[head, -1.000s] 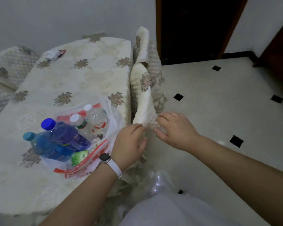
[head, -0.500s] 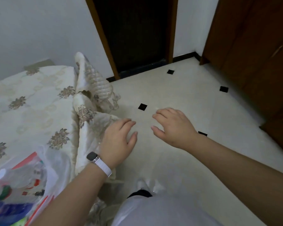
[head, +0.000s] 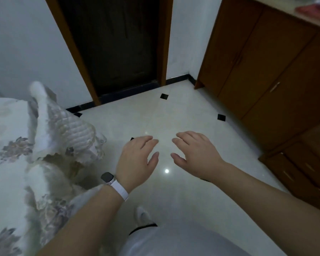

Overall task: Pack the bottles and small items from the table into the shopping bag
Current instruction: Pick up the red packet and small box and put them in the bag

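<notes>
My left hand (head: 137,159), with a watch on a white strap at the wrist, hovers over the tiled floor with relaxed fingers and holds nothing. Beside it my right hand (head: 194,154) hangs the same way, fingers spread loosely, empty. The two hands are a short gap apart. The table (head: 6,126) with its floral cloth shows only at the left edge. The shopping bag and the bottles are out of view.
A chair with a quilted cover (head: 68,130) stands against the table's right side. Ahead is a dark doorway (head: 116,43) in a wooden frame. Brown wooden cabinets (head: 266,71) line the right. The pale tiled floor (head: 174,111) lies between them. My white shoe (head: 141,216) shows below.
The view has swung right, away from the table; the bag with bottles has left the frame. Both hands came off the chair cover and now hover empty over the floor.
</notes>
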A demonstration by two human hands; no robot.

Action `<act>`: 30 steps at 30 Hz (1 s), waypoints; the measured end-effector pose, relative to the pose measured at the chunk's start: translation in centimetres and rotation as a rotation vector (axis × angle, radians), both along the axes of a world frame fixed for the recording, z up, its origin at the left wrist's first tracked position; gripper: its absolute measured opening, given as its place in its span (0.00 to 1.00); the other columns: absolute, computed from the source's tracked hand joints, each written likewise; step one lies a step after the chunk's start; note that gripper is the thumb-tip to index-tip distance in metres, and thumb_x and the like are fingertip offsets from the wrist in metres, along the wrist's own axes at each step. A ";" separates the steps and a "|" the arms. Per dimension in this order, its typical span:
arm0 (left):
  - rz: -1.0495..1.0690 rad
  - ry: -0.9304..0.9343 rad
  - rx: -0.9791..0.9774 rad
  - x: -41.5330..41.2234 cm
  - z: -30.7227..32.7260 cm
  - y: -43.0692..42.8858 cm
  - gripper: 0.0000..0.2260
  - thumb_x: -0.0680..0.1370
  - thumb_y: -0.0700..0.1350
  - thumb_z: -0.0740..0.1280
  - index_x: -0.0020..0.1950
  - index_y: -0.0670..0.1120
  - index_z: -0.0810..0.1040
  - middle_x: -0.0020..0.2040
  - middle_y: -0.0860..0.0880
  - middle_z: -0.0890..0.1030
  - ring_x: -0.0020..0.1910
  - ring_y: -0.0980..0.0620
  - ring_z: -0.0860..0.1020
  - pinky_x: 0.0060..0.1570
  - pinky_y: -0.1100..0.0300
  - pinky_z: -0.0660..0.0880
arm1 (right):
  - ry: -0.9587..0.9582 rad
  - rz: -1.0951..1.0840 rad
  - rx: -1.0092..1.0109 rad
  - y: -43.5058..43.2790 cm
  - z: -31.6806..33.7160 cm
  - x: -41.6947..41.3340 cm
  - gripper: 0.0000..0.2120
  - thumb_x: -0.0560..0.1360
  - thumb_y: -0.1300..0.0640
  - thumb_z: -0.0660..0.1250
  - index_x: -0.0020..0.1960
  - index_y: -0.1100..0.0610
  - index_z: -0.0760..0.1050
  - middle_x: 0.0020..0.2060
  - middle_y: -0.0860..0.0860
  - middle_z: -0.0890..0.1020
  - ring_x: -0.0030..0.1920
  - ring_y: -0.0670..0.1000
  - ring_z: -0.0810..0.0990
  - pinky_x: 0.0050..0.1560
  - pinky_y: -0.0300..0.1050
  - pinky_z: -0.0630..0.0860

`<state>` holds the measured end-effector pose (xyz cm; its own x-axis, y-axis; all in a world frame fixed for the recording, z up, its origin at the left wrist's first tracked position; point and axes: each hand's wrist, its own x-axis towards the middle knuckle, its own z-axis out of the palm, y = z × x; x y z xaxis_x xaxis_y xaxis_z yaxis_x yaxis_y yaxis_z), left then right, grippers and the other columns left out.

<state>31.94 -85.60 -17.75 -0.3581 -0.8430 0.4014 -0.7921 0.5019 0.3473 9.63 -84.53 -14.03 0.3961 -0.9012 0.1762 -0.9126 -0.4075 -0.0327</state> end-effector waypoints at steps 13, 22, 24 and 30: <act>0.078 -0.066 -0.054 9.2 1.3 -17.3 0.18 0.77 0.51 0.65 0.63 0.44 0.79 0.60 0.43 0.81 0.57 0.42 0.78 0.59 0.48 0.74 | 0.042 0.071 -0.002 -18.7 1.9 9.6 0.23 0.76 0.41 0.57 0.61 0.55 0.77 0.59 0.52 0.80 0.60 0.55 0.77 0.60 0.50 0.72; 0.242 -0.125 0.007 14.5 0.6 -26.7 0.17 0.78 0.51 0.65 0.64 0.45 0.78 0.61 0.43 0.79 0.59 0.42 0.77 0.59 0.46 0.74 | -0.028 0.224 0.073 -32.8 -0.2 15.3 0.25 0.77 0.41 0.55 0.63 0.55 0.76 0.62 0.53 0.79 0.62 0.56 0.76 0.61 0.53 0.72; 0.294 -0.158 0.022 15.5 0.7 -29.9 0.18 0.78 0.51 0.65 0.64 0.45 0.78 0.61 0.43 0.79 0.59 0.42 0.77 0.59 0.46 0.74 | -0.072 0.261 0.077 -37.0 -0.7 16.5 0.25 0.77 0.42 0.54 0.63 0.56 0.77 0.61 0.54 0.79 0.61 0.57 0.77 0.60 0.54 0.73; 0.408 -0.233 0.076 16.5 2.1 -40.4 0.18 0.78 0.52 0.64 0.65 0.45 0.78 0.61 0.43 0.79 0.59 0.41 0.77 0.59 0.45 0.74 | -0.138 0.364 0.124 -49.8 -0.3 18.2 0.25 0.76 0.42 0.54 0.61 0.56 0.78 0.59 0.54 0.80 0.60 0.57 0.78 0.60 0.54 0.73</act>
